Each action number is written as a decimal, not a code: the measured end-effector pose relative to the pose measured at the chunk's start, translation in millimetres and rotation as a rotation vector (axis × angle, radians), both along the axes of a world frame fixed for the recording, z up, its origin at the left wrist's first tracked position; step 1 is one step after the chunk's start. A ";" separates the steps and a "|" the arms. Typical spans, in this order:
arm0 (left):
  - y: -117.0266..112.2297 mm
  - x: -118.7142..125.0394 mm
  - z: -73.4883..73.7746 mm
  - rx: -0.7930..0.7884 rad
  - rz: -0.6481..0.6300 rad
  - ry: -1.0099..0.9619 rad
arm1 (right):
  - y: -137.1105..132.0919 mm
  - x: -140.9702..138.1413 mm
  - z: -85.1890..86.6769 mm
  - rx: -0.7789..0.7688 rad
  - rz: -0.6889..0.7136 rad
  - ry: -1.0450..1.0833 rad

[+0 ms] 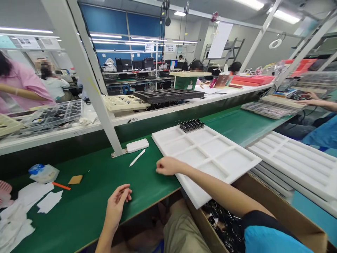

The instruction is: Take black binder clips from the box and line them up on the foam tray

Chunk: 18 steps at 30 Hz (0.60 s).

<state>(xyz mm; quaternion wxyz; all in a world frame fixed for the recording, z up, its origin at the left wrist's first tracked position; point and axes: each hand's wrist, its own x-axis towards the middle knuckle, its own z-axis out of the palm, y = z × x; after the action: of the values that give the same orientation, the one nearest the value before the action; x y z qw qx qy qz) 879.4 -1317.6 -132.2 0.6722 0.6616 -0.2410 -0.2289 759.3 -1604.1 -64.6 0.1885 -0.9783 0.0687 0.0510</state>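
My left hand (117,203) rests on the green bench near its front edge, fingers loosely curled, thumb and fingertips close together; I cannot make out anything in them. My right hand (168,166) is closed in a loose fist at the near left edge of a white foam tray (210,154) with empty compartments, touching or just beside it. A row of small black parts (191,125) stands in the tray's far corner. A white pen (137,157) and a white flat box (137,145) lie just beyond my right hand.
A cardboard box (284,211) with black parts stands at my right, white foam trays (297,161) stacked on it. White paper scraps (23,203), an orange pen (61,186) and a plastic bag lie at left. A slanted white post (100,102) crosses ahead. Other people work beyond.
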 end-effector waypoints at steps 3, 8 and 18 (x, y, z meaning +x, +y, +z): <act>3.3 -3.2 -1.2 0.013 -0.008 -0.017 | 54.3 32.5 -11.3 0.038 0.230 0.122; 9.1 -8.7 -1.4 -0.017 -0.023 -0.022 | 118.8 88.7 -34.7 -0.104 0.181 -0.025; 12.5 -15.4 -5.9 -0.012 -0.003 -0.019 | 167.0 140.6 -62.9 -0.117 -0.015 -0.219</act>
<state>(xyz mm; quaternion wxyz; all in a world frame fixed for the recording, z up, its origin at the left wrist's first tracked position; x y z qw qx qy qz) 864.0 -1305.1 -138.2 0.6735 0.6593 -0.2497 -0.2222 899.9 -1437.2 -127.4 0.1379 -0.9868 0.0580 -0.0617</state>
